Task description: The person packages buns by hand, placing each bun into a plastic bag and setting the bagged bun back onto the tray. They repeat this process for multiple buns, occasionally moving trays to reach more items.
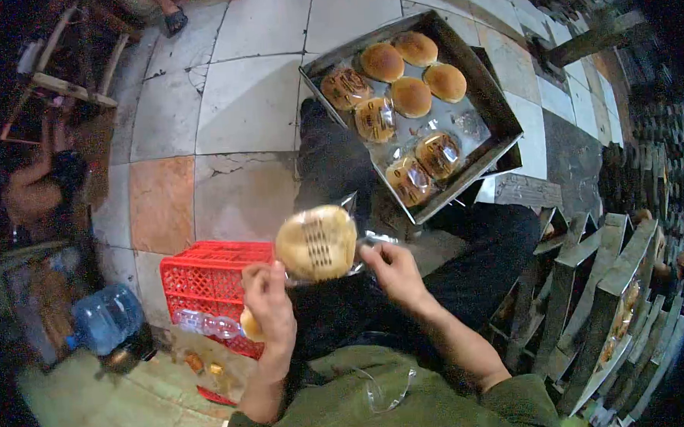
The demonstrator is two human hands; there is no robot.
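Between my two hands is a round bun (316, 241) in a see-through plastic bag with dark printing, held above my lap. The fingers of my left hand (269, 297) are closed on the bag's left edge. My right hand (394, 271) pinches the loose plastic on the other side. Ahead to the right, a dark metal tray (498, 126) holds several bare brown buns (411, 97) and several bagged ones (374, 120). Part of another bun (251, 325) shows beside my left hand, near the crate.
A red plastic crate (214, 253) stands at my left, with plastic bottles (206, 324) by it. Farther left are a large blue water jug (108, 319) and a wooden stool (65, 84). Stacked metal trays (589, 279) line my right. Another person's foot (173, 21) is at the top.
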